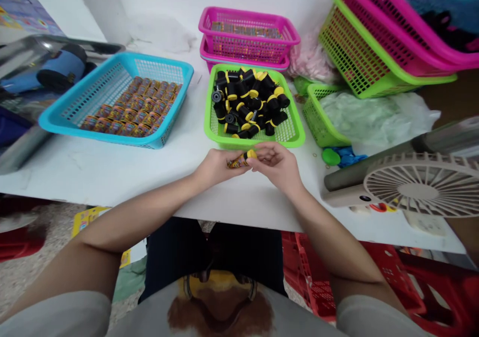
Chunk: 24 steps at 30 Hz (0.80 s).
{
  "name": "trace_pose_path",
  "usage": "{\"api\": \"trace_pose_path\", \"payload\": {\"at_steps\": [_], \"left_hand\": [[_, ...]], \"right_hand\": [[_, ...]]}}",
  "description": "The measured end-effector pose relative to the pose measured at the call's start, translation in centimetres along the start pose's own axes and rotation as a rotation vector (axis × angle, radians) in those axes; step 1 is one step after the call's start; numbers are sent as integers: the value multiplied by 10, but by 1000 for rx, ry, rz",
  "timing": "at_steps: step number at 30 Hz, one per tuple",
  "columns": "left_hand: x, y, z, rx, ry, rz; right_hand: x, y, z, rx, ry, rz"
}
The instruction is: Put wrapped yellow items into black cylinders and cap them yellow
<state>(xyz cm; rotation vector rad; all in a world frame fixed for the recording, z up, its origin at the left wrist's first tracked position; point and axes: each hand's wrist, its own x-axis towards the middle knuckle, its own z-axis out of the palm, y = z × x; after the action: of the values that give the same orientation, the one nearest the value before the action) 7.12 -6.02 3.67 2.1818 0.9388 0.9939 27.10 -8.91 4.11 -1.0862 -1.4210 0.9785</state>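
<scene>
My left hand is closed around a small cylinder with a yellow end and a colourful printed wrap. The fingertips of my right hand pinch its yellow end. Both hands are just in front of a green basket that holds many black cylinders with yellow ends, heaped at all angles. To the left, a blue basket contains rows of cylinders in printed wraps, standing close together. My fingers hide part of the held cylinder.
Stacked pink baskets stand behind the green one. At right are tilted baskets, a small green basket with a plastic bag, a green lid and a fan. A blue device lies far left.
</scene>
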Motion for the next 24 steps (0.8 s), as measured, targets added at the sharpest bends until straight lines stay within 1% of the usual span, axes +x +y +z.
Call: {"api": "trace_pose_path", "payload": {"at_steps": [2,4,6,7,9,11,12,14,17,20,22,24], "left_hand": [[0,2,1,-27,5,-38],[0,5,2,-101,6,-105],[0,8,3,-238,29,-179],[1,10,3,-309,51,-209],[0,12,4,-408,100,-257],[-1,14,5,-443,139,-278],[-1,15,5,-456,150,-273],[-3,18,6,-497,141,-248],[-4,21,6,-564,62,-217],[-4,24,6,-645,-89,-220],[-4,23,6,-683,-172,-238],[-5,21,7,-696,-210,-259]], "right_hand": [[-5,0,5,-164,80,-166],[-7,0,9,-358,107,-366],[-7,0,9,-517,51,-523],[-6,0,8,-573,1,-569],[-4,2,5,-652,-106,-622],[-2,5,2,-721,-162,-671],[-2,6,1,-763,-159,-696],[-4,9,1,-849,-113,-731],[-8,11,4,-896,-33,-766],[-11,10,10,-838,32,-839],[-12,10,13,-827,40,-861],[-13,11,15,-863,13,-829]]}}
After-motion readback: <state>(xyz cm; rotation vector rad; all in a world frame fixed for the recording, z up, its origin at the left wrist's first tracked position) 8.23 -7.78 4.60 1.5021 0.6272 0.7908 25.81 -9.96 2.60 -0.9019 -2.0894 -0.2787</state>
